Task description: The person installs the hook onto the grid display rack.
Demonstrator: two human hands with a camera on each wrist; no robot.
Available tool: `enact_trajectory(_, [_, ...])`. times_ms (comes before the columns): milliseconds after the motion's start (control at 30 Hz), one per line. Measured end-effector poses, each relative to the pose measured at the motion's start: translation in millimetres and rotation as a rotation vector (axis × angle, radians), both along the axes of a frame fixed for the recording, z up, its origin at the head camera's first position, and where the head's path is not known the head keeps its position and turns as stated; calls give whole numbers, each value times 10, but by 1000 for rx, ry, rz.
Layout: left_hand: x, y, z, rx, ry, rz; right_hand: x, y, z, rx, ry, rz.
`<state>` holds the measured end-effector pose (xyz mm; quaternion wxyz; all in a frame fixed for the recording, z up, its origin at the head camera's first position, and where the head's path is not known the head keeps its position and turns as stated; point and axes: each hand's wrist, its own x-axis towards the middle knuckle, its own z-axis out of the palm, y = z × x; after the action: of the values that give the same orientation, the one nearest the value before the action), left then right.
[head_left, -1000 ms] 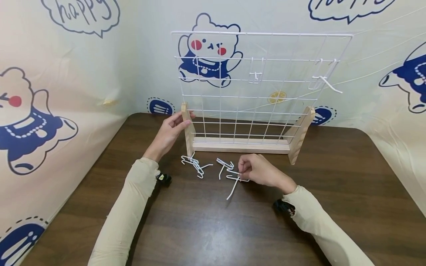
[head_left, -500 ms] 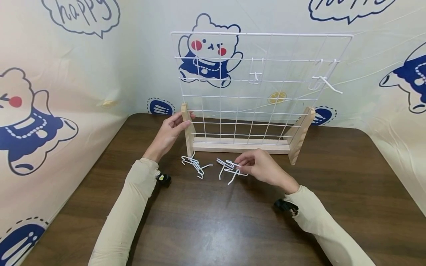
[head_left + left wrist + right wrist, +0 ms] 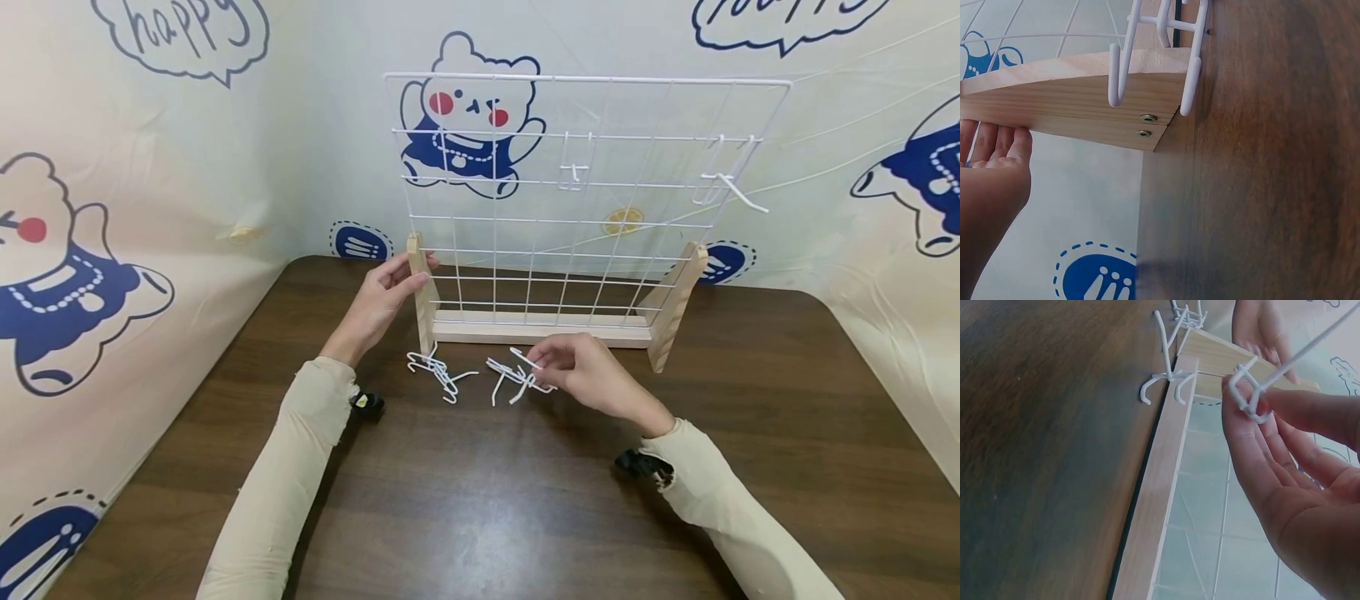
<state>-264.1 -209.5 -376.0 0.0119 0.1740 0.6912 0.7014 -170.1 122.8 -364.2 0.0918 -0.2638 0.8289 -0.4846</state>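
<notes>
The white wire hook (image 3: 525, 360) sits pinched at the right hand (image 3: 581, 375) fingertips, lifted just off the bench (image 3: 480, 500) in front of the grid stand (image 3: 555, 329). Such a thin pinch could let it twist free or snag the loose hooks (image 3: 510, 383) just beneath. The left hand (image 3: 378, 304) clasps the stand's wooden post (image 3: 422, 287), so tipping seems unlikely.

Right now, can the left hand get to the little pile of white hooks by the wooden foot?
Probably yes. The left hand grips the rack's wooden foot, and the hook pile lies just below it on the table, with nothing between. It would have to let go first.
</notes>
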Motion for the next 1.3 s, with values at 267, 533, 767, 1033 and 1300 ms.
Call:
enact_trajectory(267, [14, -18, -22, 29, 5, 2, 8, -22, 27, -16, 8, -4])
enact_trajectory(533, [16, -17, -12, -1, 0, -2, 17, -46, -6, -91, -28, 30])
enact_trajectory(767, [14, -25, 1, -3, -15, -10, 48, -61, 16, -128, -111, 93])
enact_trajectory(1033, [88, 1, 100, -18, -10, -18, 76, -70, 41, -188, -125, 113])
enact_trajectory(1300, [16, -10, 25, 3, -9, -16, 106, -102, 112, -194, -115, 93])
